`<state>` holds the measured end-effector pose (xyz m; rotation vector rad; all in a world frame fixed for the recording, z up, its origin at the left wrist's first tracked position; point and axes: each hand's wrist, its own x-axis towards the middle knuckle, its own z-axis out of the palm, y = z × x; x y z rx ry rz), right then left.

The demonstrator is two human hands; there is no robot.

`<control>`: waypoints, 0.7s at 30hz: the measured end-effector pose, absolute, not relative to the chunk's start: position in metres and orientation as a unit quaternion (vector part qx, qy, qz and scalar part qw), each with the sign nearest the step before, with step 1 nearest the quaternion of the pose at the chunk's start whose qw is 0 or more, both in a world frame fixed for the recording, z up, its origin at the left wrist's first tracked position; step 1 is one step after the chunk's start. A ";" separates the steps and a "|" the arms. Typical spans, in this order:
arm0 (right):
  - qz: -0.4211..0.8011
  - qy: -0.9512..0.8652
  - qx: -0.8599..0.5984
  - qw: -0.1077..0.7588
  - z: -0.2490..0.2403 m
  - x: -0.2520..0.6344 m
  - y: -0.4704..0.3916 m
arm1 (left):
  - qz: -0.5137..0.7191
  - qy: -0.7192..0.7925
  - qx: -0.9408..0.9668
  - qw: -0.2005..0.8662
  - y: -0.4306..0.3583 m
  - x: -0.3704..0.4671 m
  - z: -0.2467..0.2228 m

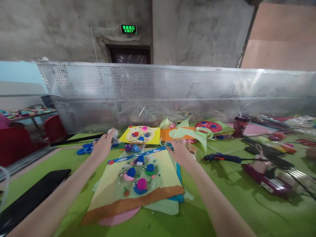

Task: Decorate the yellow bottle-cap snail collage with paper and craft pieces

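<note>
A pale yellow paper collage (108, 184) lies on the green table before me, with a brown strip along its near edge, a blue strip along its far edge, and round blue, green and pink clay pieces on it. My left hand (105, 142) is beyond its far left corner, fingers stretched forward, beside a whitish ball-like thing (113, 134) and blue rings (87, 148). My right hand (181, 152) reaches over the collage's far right corner, its fingers extended beside a small teal piece (169, 144). Whether it touches that piece is unclear.
A yellow card (157, 135) with a decorated disc lies behind the collage. To the right are a glue gun (222, 158), a purple device (269, 181) and a lidded cup (240, 125). A black case (37, 194) lies left. A perforated metal screen (163, 79) borders the table's back.
</note>
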<state>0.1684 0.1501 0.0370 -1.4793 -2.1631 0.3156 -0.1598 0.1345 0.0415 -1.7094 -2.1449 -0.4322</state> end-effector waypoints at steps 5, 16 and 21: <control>0.249 -0.811 -0.437 0.300 0.041 0.148 0.129 | -0.228 -0.691 -0.669 0.152 0.100 -0.124 0.049; 0.445 -0.807 -0.267 0.281 0.033 0.135 0.115 | -0.357 -0.528 -0.771 -0.015 0.041 -0.050 0.034; 0.439 -0.814 -0.226 0.306 0.037 0.124 0.085 | -0.377 -0.530 -0.750 -0.124 0.018 -0.043 0.032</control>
